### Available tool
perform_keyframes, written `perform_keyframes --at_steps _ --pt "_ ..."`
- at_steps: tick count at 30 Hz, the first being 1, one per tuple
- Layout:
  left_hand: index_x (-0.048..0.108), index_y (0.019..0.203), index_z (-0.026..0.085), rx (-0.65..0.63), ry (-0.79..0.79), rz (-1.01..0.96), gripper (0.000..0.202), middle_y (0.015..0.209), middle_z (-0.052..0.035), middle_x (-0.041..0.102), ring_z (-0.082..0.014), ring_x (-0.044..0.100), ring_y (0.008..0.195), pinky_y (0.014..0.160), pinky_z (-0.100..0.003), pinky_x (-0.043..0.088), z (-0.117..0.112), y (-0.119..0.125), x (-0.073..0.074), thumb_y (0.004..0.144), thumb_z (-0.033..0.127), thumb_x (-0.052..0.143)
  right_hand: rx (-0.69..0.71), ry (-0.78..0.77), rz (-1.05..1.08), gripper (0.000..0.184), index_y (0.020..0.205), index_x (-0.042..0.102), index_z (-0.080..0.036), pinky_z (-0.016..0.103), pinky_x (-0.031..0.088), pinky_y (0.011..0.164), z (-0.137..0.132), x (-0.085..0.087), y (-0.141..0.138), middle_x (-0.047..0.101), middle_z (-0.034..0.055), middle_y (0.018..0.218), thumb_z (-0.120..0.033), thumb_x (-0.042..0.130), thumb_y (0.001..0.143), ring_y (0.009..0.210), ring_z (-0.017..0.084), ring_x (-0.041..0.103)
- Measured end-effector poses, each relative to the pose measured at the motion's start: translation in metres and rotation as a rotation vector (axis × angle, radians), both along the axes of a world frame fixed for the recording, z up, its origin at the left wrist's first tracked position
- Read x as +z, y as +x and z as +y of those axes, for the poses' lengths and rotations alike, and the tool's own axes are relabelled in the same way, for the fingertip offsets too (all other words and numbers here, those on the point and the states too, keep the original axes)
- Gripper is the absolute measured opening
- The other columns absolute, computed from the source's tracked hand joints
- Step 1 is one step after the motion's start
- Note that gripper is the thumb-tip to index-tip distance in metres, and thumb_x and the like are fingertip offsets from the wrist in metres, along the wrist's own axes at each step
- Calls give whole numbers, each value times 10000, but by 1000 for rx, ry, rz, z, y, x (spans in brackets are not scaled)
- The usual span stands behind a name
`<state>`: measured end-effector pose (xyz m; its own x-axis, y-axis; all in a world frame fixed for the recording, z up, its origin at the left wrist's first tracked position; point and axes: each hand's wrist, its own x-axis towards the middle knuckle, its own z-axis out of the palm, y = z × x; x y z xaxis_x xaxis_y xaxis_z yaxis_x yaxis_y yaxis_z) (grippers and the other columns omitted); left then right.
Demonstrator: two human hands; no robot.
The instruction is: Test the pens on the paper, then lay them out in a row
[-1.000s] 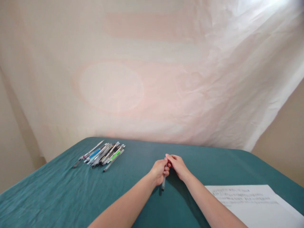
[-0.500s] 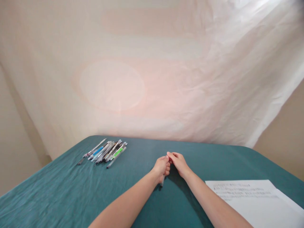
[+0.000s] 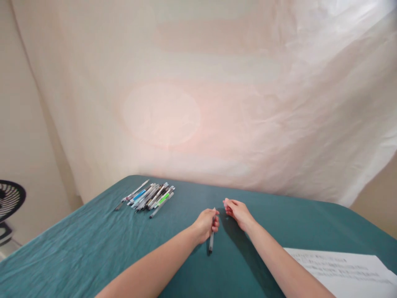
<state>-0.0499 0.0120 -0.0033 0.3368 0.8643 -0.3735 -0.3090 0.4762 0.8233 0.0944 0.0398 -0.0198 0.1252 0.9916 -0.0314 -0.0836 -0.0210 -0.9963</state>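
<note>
My left hand (image 3: 206, 224) is closed around a slim pen (image 3: 211, 243) with a clear greyish barrel. Its dark end sticks out below the fist, towards me, and a pale tip shows above the thumb. A short gap to the right, my right hand (image 3: 238, 214) is closed in a pinch over the table; whatever small thing its fingertips may hold is too indistinct to name. Further off on the left lies a pile of pens (image 3: 150, 198), mostly clear and grey, with one blue and one bright green among them.
Sheets of paper with handwriting (image 3: 344, 267) lie at the right front, partly behind my right forearm. A dark green cloth (image 3: 102, 248) covers the table. Beyond its far edge hangs a pale sheet (image 3: 217, 124). A black fan (image 3: 11, 199) stands off the table at far left.
My hands were touching at the top of the pen and are now apart, the right one drawn away to the right. More of the pen shows below my left hand. The view has swung left.
</note>
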Motion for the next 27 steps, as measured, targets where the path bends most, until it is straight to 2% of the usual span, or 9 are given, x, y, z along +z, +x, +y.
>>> perform_keyframes --at_steps 2,6,10,13,19,27 --pt "430 806 143 74 -6 -17 109 527 41 406 -38 369 390 366 -132 193 9 -17 3 829 242 393 48 -9 -33 262 668 609 -150 231 445 493 8 1 -14 587 15 577 -410 628 639 499 104 521" --pt "444 808 131 237 -2 -56 75 543 31 415 -38 389 408 367 -128 230 26 -44 7 821 184 392 87 14 -127 188 758 579 -170 232 445 483 30 2 -57 609 1 586 -315 624 647 485 104 537" --pt "468 823 115 355 8 -85 89 550 21 428 -41 415 426 380 -129 284 32 -59 1 817 161 392 71 53 -278 134 755 573 -157 219 428 490 61 -1 -98 628 14 599 -257 594 668 503 110 556" --pt "486 854 104 402 30 -105 102 578 6 460 -51 456 461 414 -142 347 31 -63 -6 807 147 406 38 78 -409 131 768 594 -150 219 428 547 84 -3 -118 650 27 648 -247 581 681 555 114 577" --pt "514 880 101 428 76 -155 124 606 -6 491 -63 485 496 453 -165 397 30 -64 -13 802 162 439 25 100 -672 126 734 643 -185 234 415 672 107 -3 -132 672 36 790 -285 607 667 745 149 601" --pt "537 862 103 408 95 -210 113 606 -2 495 -59 487 500 460 -165 407 28 -64 -12 802 159 460 47 150 -813 183 772 670 -217 272 392 745 104 -8 -132 653 50 896 -350 556 721 859 189 579"
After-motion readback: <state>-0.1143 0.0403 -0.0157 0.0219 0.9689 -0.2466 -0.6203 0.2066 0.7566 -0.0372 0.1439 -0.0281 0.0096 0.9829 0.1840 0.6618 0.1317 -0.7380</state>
